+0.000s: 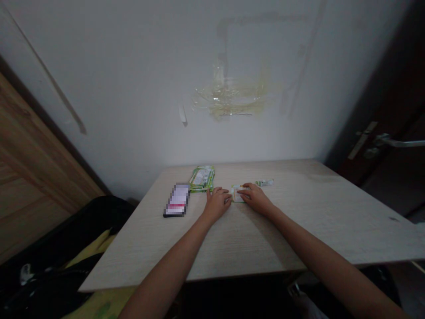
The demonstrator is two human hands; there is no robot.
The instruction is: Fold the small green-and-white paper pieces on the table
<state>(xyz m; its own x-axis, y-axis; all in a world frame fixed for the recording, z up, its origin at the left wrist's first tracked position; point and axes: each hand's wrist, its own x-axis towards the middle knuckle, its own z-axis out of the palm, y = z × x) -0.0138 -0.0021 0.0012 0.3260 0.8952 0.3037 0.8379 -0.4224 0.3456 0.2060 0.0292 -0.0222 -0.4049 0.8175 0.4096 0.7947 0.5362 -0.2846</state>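
A small white and green packet [237, 195] lies flat on the pale wooden table. My right hand [257, 198] rests on the right part of this packet, its fingers stretched out and pressing down. At the packet's left edge is my left hand [218, 201], palm down with the fingers spread and their tips at or close to the edge. Just beyond my right hand lies a narrow torn-looking strip [264, 182] in similar colours. Behind my left hand sits a pile of green and white packets [202, 178].
Left of my hands a phone [177, 201] with a blurred screen lies beside the pile. The table [332, 212] stands against a grey wall [133, 88] with old tape [232, 99] on it. A dark door with a metal handle [398, 142] is at the right.
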